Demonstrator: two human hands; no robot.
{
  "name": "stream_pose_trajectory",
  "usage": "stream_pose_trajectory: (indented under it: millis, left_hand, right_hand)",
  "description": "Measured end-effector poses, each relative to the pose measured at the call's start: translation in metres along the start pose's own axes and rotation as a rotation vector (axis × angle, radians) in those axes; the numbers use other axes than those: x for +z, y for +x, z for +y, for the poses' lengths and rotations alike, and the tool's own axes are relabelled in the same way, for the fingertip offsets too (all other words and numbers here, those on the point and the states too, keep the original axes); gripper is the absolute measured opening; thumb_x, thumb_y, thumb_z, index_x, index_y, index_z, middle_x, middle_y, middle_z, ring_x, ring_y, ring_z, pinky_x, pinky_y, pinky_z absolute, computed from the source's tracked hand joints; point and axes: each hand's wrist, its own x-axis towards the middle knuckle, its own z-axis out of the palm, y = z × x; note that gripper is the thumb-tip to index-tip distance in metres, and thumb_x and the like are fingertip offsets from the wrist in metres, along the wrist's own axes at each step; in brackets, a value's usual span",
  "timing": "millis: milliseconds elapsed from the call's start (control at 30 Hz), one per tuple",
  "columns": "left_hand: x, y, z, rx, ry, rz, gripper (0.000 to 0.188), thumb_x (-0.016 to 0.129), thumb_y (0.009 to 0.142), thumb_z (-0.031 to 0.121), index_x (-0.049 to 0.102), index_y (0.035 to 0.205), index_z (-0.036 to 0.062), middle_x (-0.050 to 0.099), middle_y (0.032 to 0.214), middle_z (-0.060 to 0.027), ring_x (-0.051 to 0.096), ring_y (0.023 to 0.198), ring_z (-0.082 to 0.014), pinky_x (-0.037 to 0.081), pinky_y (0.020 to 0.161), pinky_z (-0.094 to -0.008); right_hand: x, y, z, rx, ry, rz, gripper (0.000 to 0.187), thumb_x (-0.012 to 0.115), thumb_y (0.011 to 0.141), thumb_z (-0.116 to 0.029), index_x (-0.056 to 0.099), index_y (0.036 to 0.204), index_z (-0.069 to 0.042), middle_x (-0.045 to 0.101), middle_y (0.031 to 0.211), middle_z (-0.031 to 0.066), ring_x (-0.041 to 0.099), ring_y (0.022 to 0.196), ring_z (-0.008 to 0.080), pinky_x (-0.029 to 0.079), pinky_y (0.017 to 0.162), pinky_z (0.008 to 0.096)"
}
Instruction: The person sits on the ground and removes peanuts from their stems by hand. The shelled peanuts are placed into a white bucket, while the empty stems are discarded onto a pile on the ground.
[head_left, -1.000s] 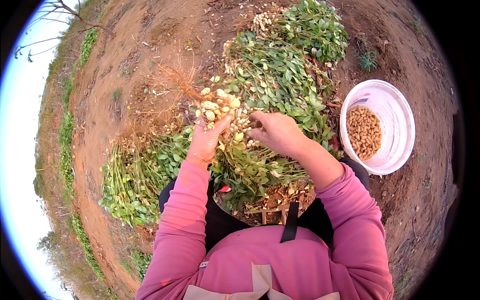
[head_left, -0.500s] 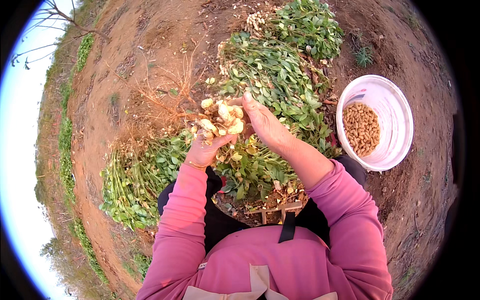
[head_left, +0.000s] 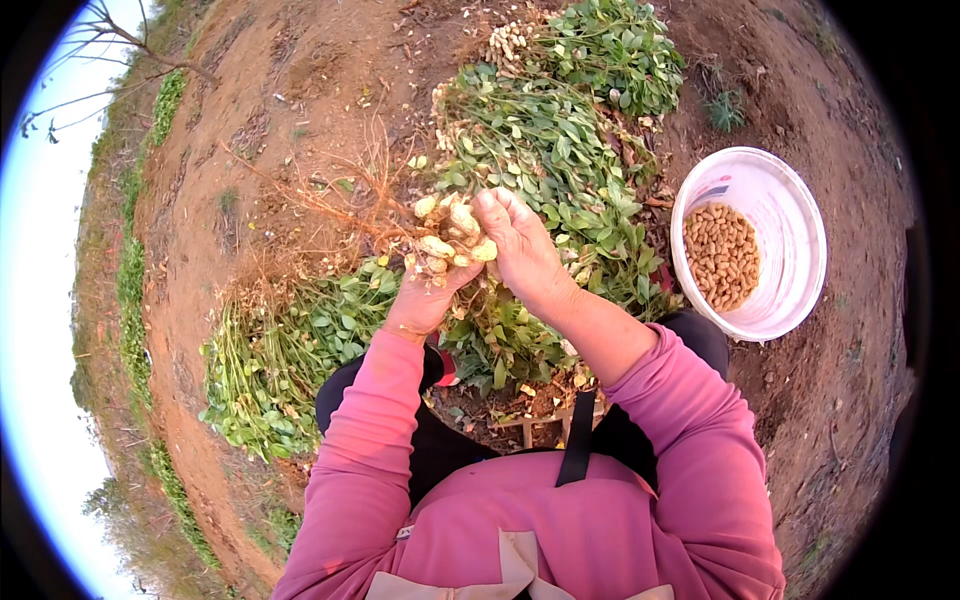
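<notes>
My left hand point(head_left: 428, 296) is closed around a peanut plant just below its clump of pale pods point(head_left: 452, 236). Thin reddish-brown roots point(head_left: 345, 208) fan out from the clump toward the upper left. The plant's leafy part point(head_left: 510, 345) hangs beneath my hands. At the right side of the clump, my right hand point(head_left: 527, 252) has its fingers curled in against the peanut pods, thumb on top. Its fingertips are partly hidden, but they appear to grip pods at the clump's edge.
A white bucket point(head_left: 806, 290) stands at the right, with loose peanuts point(head_left: 720, 258) at its bottom. Pulled peanut plants point(head_left: 560, 140) lie in a row ahead, and another pile point(head_left: 290, 350) lies at the left. A small wooden piece point(head_left: 530, 432) shows between my legs, on brown soil.
My right hand has gone from spread fingers beside the clump to curled fingers against the pods. My left hand and the plant have shifted slightly right.
</notes>
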Motion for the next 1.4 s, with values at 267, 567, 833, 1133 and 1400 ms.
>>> stream_pose_trajectory:
  millis: [267, 567, 833, 1133, 1400]
  left_hand:
    - [0.022, 0.003, 0.014, -0.019, -0.012, 0.015, 0.039, 0.071, 0.082, 0.008, 0.056, 0.117, 0.0030, 0.062, 0.109, -0.0017, 0.059, 0.096, -0.0126, 0.048, 0.086, -0.0283]
    - [0.010, -0.002, 0.004, 0.037, -0.104, -0.039, 0.039, 0.071, 0.084, 0.015, 0.055, 0.119, 0.0049, 0.060, 0.110, 0.0005, 0.055, 0.099, -0.0103, 0.045, 0.087, -0.0286]
    - [0.025, 0.003, 0.011, 0.021, -0.090, 0.023, 0.032, 0.068, 0.086, 0.013, 0.059, 0.116, 0.0050, 0.062, 0.107, 0.0011, 0.056, 0.095, -0.0086, 0.046, 0.085, -0.0278]
    - [0.025, 0.001, 0.007, -0.044, -0.099, 0.071, 0.031, 0.070, 0.082, 0.005, 0.060, 0.111, 0.0049, 0.064, 0.103, 0.0004, 0.059, 0.091, -0.0097, 0.047, 0.083, -0.0270]
    - [0.012, -0.009, 0.013, -0.146, -0.128, -0.169, 0.025, 0.067, 0.084, 0.008, 0.057, 0.107, 0.0052, 0.059, 0.085, 0.0010, 0.053, 0.071, -0.0088, 0.043, 0.061, -0.0254]
  right_hand:
    - [-0.001, 0.003, 0.010, -0.019, 0.034, 0.035, 0.038, 0.048, 0.098, -0.039, 0.052, 0.096, -0.001, 0.055, 0.081, 0.0010, 0.048, 0.073, 0.0071, 0.044, 0.067, 0.0242]
    - [-0.004, 0.007, -0.016, 0.155, 0.170, -0.018, 0.038, 0.047, 0.098, -0.041, 0.052, 0.084, -0.006, 0.052, 0.066, -0.0026, 0.045, 0.055, 0.0050, 0.040, 0.048, 0.0233]
    - [-0.008, 0.014, 0.004, 0.099, 0.168, -0.006, 0.032, 0.048, 0.099, -0.034, 0.056, 0.093, -0.004, 0.060, 0.077, 0.0002, 0.052, 0.068, 0.0054, 0.046, 0.062, 0.0235]
    - [-0.016, 0.021, 0.016, -0.006, -0.175, -0.086, 0.036, 0.046, 0.099, -0.034, 0.057, 0.087, -0.002, 0.057, 0.073, 0.0006, 0.050, 0.069, 0.0072, 0.045, 0.066, 0.0268]
    - [-0.019, 0.002, -0.020, 0.189, 0.228, -0.324, 0.035, 0.044, 0.099, -0.038, 0.057, 0.102, -0.006, 0.059, 0.090, -0.0007, 0.054, 0.079, 0.0059, 0.046, 0.070, 0.0236]
